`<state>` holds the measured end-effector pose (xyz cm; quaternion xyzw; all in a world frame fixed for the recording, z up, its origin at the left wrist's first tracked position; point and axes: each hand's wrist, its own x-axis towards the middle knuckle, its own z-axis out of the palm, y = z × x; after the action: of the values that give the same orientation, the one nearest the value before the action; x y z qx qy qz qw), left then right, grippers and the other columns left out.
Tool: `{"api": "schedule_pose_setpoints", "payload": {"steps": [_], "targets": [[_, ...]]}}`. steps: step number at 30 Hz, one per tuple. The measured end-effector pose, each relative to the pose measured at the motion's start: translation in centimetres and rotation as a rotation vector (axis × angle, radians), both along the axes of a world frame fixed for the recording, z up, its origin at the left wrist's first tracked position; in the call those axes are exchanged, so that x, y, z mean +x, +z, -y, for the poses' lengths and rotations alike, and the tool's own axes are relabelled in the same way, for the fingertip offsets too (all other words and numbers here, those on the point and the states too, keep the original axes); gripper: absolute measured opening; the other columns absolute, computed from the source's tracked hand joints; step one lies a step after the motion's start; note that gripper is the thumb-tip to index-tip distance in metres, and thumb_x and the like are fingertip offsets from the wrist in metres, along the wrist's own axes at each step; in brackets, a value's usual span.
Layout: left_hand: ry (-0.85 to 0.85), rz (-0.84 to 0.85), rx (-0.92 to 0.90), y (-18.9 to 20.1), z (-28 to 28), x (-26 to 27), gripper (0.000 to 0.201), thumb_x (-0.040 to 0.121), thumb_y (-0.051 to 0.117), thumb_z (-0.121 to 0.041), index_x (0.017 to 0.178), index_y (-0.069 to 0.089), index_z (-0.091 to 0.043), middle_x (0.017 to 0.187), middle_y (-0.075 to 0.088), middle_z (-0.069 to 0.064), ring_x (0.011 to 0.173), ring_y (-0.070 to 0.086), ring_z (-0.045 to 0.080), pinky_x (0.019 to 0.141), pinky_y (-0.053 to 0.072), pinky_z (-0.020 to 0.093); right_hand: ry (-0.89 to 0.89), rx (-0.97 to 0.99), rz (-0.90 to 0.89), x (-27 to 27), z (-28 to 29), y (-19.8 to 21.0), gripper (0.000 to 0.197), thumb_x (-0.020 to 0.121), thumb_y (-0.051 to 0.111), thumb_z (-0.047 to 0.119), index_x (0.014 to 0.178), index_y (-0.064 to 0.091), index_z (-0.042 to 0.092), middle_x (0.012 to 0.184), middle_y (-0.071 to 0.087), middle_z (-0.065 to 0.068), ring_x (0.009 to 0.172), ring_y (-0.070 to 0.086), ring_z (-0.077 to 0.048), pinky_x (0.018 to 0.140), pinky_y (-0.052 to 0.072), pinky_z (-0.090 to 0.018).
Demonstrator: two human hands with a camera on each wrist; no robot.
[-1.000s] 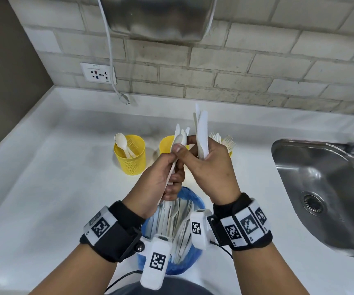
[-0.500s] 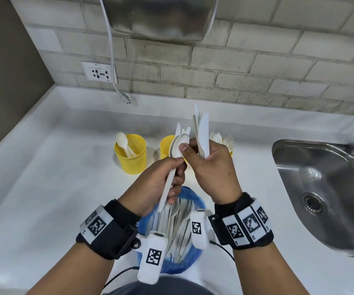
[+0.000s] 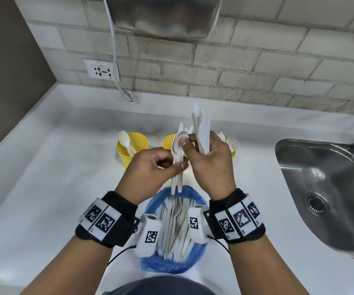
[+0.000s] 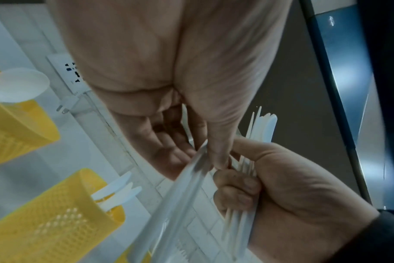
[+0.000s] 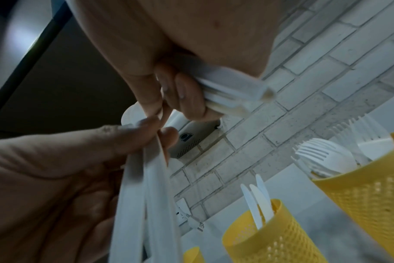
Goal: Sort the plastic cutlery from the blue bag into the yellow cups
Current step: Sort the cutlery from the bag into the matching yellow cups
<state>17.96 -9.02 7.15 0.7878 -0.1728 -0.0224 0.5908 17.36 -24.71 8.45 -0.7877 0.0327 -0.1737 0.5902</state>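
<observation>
Above the blue bag [image 3: 195,250], which holds several white cutlery pieces, my two hands meet. My left hand [image 3: 175,162] pinches a few white spoons [image 3: 179,139] by their handles [image 4: 180,195]. A bundle of white knives [image 3: 203,133] stands upright in my right hand [image 3: 197,145], whose thumb touches the top spoon's bowl. Behind the hands stand three yellow cups. The left cup [image 3: 132,149] holds a spoon [image 4: 18,85], the middle cup [image 5: 270,240] holds knives [image 5: 257,199], and the right cup [image 5: 371,195] holds forks [image 5: 322,154].
A steel sink [image 3: 331,188] is set into the white counter [image 3: 44,188] on the right. The brick wall behind carries a socket [image 3: 101,69] and a hanging cable with a loose plug [image 3: 127,95]. A metal box [image 3: 163,15] is mounted above.
Both hands have stayed together above the bag. My left fingers have shifted on the spoon handles, and the spoons hang a little lower.
</observation>
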Motion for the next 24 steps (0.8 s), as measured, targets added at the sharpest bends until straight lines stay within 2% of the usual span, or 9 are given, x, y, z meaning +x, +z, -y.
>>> {"api": "schedule_pose_setpoints", "payload": {"steps": [2, 5, 8, 10, 13, 15, 17, 20, 24], "targets": [[0.025, 0.003, 0.034, -0.3, -0.4, 0.3, 0.032, 0.088, 0.078, -0.029, 0.072, 0.068, -0.004, 0.071, 0.064, 0.019, 0.071, 0.060, 0.037, 0.066, 0.051, 0.036, 0.006, 0.043, -0.015, 0.3, -0.3, -0.2, 0.011, 0.086, 0.073, 0.038, 0.090, 0.077, 0.028, 0.088, 0.072, -0.002, 0.086, 0.070, -0.016, 0.079, 0.056, -0.037], [0.093, 0.000, 0.045, -0.7, -1.6, 1.6, 0.039, 0.084, 0.080, -0.039, 0.073, 0.070, -0.003, 0.072, 0.067, 0.021, 0.073, 0.065, 0.042, 0.071, 0.056, 0.053, 0.010, 0.204, -0.055, 0.6, -0.3, -0.6, 0.004, 0.091, 0.077, 0.024, 0.092, 0.078, 0.021, 0.059, 0.057, 0.013, 0.051, 0.050, -0.007, 0.054, 0.042, -0.023], [0.235, 0.003, 0.025, -0.9, -3.4, 3.7, 0.030, 0.078, 0.082, -0.041, 0.083, 0.079, -0.012, 0.081, 0.077, 0.011, 0.080, 0.074, 0.036, 0.077, 0.060, 0.054, -0.046, 0.431, -0.185, 1.2, 0.1, -1.4, 0.017, 0.094, 0.072, 0.018, 0.077, 0.072, 0.018, 0.048, 0.044, 0.011, 0.038, 0.034, -0.007, 0.044, 0.029, -0.019], [0.315, 0.039, 0.040, -0.6, -4.6, 4.8, 0.021, 0.079, 0.082, -0.035, 0.092, 0.080, -0.018, 0.083, 0.078, 0.004, 0.082, 0.076, 0.029, 0.079, 0.062, 0.051, -0.081, 0.625, -0.257, 1.6, 0.5, -1.7, 0.027, 0.096, 0.065, 0.014, 0.070, 0.062, 0.012, 0.053, 0.039, 0.001, 0.036, 0.028, -0.011, 0.041, 0.023, -0.018], [0.400, 0.140, 0.134, -0.4, -6.1, 6.5, 0.022, 0.082, 0.082, -0.030, 0.099, 0.072, -0.019, 0.081, 0.072, 0.006, 0.077, 0.073, 0.023, 0.075, 0.062, 0.045, -0.092, 0.878, -0.315, 2.3, 1.1, -2.1, 0.037, 0.101, 0.055, 0.015, 0.065, 0.046, 0.012, 0.064, 0.042, -0.006, 0.037, 0.029, -0.013, 0.038, 0.025, -0.020], [0.432, 0.208, 0.208, -0.3, -6.5, 7.2, 0.029, 0.085, 0.081, -0.029, 0.109, 0.066, -0.024, 0.082, 0.068, 0.003, 0.077, 0.071, 0.015, 0.076, 0.060, 0.033, -0.096, 1.026, -0.325, 2.8, 1.4, -2.2, 0.041, 0.102, 0.052, 0.018, 0.063, 0.040, 0.013, 0.065, 0.046, -0.009, 0.040, 0.038, -0.016, 0.042, 0.035, -0.023], [0.448, 0.257, 0.258, -0.2, -6.7, 7.8, 0.043, 0.086, 0.080, -0.027, 0.124, 0.061, -0.029, 0.083, 0.067, 0.000, 0.078, 0.070, 0.009, 0.074, 0.053, 0.013, -0.086, 1.107, -0.304, 3.2, 1.5, -2.3, 0.041, 0.101, 0.049, 0.018, 0.062, 0.040, 0.013, 0.066, 0.050, -0.011, 0.048, 0.048, -0.020, 0.050, 0.046, -0.027], [0.444, 0.276, 0.285, -0.6, -7.0, 8.4, 0.059, 0.086, 0.079, -0.021, 0.136, 0.052, -0.036, 0.082, 0.064, -0.002, 0.078, 0.067, 0.007, 0.071, 0.043, 0.000, -0.111, 1.063, -0.271, 4.0, 1.5, -2.1, 0.041, 0.097, 0.050, 0.016, 0.056, 0.047, 0.011, 0.064, 0.052, -0.007, 0.054, 0.051, -0.021, 0.057, 0.049, -0.029], [0.424, 0.287, 0.359, -1.7, -7.1, 9.2, 0.063, 0.087, 0.077, -0.016, 0.140, 0.048, -0.035, 0.081, 0.064, -0.001, 0.079, 0.067, 0.015, 0.082, 0.054, 0.023, -0.186, 0.618, -0.263, 5.3, 1.6, -1.5, 0.040, 0.095, 0.047, 0.024, 0.058, 0.056, 0.013, 0.054, 0.050, 0.001, 0.048, 0.050, -0.016, 0.049, 0.036, -0.024]]}}
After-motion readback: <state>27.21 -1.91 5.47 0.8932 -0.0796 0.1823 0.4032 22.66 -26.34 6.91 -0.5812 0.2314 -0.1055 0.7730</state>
